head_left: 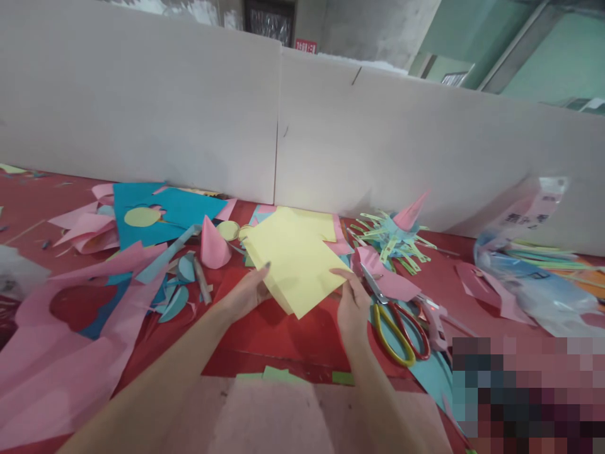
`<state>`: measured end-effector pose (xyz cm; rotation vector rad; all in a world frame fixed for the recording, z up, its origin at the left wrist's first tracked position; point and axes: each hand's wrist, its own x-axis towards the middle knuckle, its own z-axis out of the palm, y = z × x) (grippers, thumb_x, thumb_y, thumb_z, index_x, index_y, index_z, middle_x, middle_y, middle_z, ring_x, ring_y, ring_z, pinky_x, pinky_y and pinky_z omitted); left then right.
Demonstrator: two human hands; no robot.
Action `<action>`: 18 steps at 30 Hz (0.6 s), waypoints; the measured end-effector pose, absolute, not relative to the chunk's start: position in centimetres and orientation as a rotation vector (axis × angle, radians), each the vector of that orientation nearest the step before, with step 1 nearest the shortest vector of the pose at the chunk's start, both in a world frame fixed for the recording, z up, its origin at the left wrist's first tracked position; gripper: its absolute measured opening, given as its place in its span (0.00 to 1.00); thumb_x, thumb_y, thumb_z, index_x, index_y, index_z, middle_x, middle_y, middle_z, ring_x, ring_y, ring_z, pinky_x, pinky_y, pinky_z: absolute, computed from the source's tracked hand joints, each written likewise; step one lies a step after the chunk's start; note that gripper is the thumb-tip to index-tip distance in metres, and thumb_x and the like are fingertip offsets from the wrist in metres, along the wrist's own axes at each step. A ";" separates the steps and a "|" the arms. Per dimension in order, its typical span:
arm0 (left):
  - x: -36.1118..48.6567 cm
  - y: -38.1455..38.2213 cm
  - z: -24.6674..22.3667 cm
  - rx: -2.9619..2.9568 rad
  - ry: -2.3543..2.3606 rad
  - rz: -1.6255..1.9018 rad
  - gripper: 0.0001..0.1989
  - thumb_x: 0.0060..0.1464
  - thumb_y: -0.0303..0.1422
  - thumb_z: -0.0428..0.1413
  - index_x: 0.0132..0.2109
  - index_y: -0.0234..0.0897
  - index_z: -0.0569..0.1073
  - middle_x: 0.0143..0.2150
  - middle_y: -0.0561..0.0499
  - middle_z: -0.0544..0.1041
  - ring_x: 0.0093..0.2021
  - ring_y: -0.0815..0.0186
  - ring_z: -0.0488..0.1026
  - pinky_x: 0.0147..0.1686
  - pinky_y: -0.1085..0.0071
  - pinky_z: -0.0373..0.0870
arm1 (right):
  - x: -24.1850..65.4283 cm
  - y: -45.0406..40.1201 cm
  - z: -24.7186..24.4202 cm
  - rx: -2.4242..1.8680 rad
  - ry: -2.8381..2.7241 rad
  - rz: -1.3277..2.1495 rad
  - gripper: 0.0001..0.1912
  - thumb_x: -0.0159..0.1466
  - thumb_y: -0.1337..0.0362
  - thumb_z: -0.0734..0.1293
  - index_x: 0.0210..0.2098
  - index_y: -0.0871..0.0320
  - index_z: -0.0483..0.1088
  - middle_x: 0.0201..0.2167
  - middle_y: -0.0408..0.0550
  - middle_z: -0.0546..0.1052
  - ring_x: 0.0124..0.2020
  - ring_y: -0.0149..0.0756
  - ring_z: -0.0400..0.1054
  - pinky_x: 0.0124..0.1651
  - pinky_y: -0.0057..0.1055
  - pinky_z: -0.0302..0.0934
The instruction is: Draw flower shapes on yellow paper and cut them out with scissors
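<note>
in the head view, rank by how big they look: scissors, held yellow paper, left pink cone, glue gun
1. held yellow paper
2. scissors
3. left pink cone and glue gun: too alike to rank, and the gun seems nearer the camera

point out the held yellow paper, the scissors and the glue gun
Yellow paper [300,265]: head view, middle of its upper face
Scissors [384,302]: head view, where blades meet handles
Glue gun [438,329]: head view, its grip

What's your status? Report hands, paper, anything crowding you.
Left hand and right hand gripping yellow paper. Paper's near corner pointing toward the person. Scissors and pink glue gun close beside right hand.
</note>
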<state>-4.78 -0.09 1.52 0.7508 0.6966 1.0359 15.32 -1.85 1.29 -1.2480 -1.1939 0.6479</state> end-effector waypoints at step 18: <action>-4.2 -0.2 0.9 0.994 0.836 0.997 0.21 0.43 0.33 0.60 0.46 0.33 0.70 0.50 0.43 0.72 0.49 0.58 0.69 0.49 0.63 0.64 | 15.3 -2.6 1.4 -1.354 -0.994 1.140 0.22 0.49 0.52 0.68 0.39 0.60 0.72 0.30 0.48 0.76 0.24 0.38 0.69 0.17 0.30 0.64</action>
